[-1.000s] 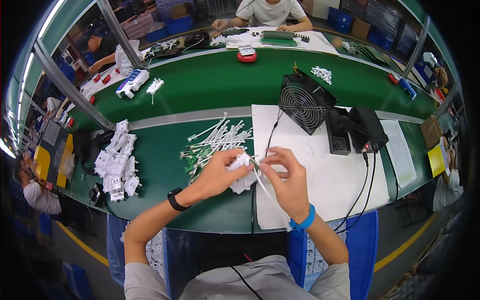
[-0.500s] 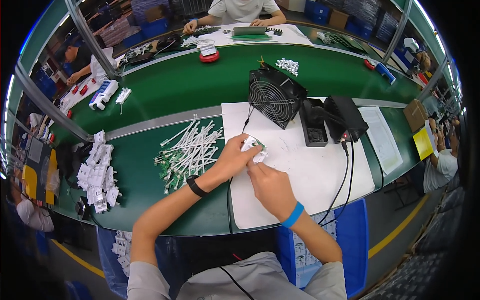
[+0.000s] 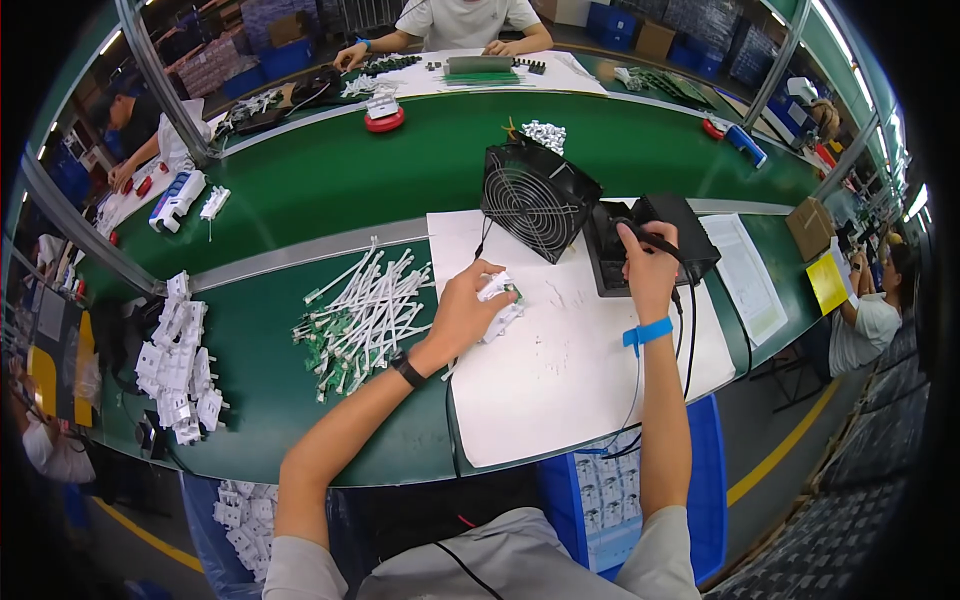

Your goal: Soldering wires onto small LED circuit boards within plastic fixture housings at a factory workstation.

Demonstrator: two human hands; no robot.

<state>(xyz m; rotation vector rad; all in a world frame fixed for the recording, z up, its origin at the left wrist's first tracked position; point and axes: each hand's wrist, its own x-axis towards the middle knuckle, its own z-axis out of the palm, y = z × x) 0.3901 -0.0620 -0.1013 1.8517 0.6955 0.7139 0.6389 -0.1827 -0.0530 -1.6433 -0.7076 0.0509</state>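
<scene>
My left hand (image 3: 462,314) is closed round a white plastic housing (image 3: 504,314) over the white sheet, the thumb pressed near its small green circuit board (image 3: 514,291). My right hand (image 3: 652,262) is closed on the black handle of what looks like a soldering iron (image 3: 660,243), whose cord runs off to the right. Below that hand is a black holder (image 3: 607,268); the iron's tip is hidden. Right behind the hand stands a black control box (image 3: 702,238). Left of my left hand lies a heap of white cables (image 3: 385,310) with green boards at their ends.
A black fan with a round grille (image 3: 532,203) stands behind the white sheet (image 3: 560,390). White housings (image 3: 178,365) are piled at the left. Across the green belt (image 3: 420,155) a co-worker (image 3: 470,25) sits. Blue bins (image 3: 708,480) stand below the bench edge.
My right hand has left the housing and moved right, closing on the soldering iron's handle at its holder. My left hand still holds the housing. The whole view has shifted slightly.
</scene>
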